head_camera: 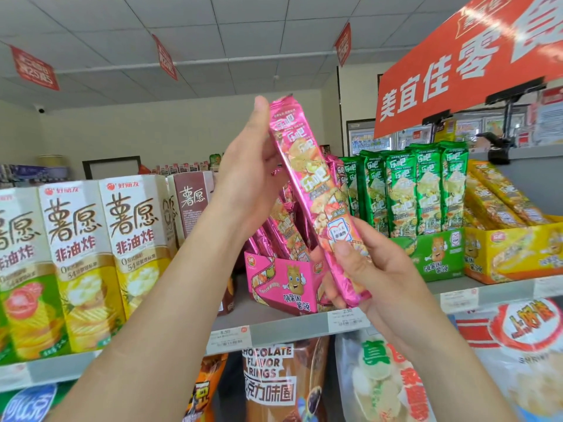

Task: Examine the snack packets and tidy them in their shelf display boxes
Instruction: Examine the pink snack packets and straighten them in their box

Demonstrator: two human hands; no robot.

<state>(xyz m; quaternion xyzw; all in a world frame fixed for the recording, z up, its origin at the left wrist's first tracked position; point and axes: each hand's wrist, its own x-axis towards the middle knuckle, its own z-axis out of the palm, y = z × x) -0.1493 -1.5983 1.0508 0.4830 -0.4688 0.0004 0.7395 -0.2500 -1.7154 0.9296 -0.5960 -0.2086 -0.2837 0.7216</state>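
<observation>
The red sign [457, 71] reads 美宜佳零. The chip boxes [134, 226] carry 好丽友, 薯愿 and 非油炸. The pink packet [310, 190] and green packets [399, 190] say 乐吧, and the pink box [283, 281] says 领薯国薯领. The brown bag [268, 370] reads CHOCOLATE FLAVOR RINGS. The left tag [227, 338] shows 8.50 and the right tag [347, 319] shows 2.50.

The left hand [246, 178] hides the upper rear edge of the packet [313, 193]. The thumb of the right hand [374, 275] covers part of its lower print, and its bottom end is lost in that palm. Packet and right hand block the right side of the pink box [283, 281] and most of the other packets [274, 234] in it. Price tags [347, 319] on the shelf [289, 330] are too small to read. The banner [457, 71] and yellow box [518, 254] run off the right edge. The bags [268, 376] below are cut by the bottom edge.
</observation>
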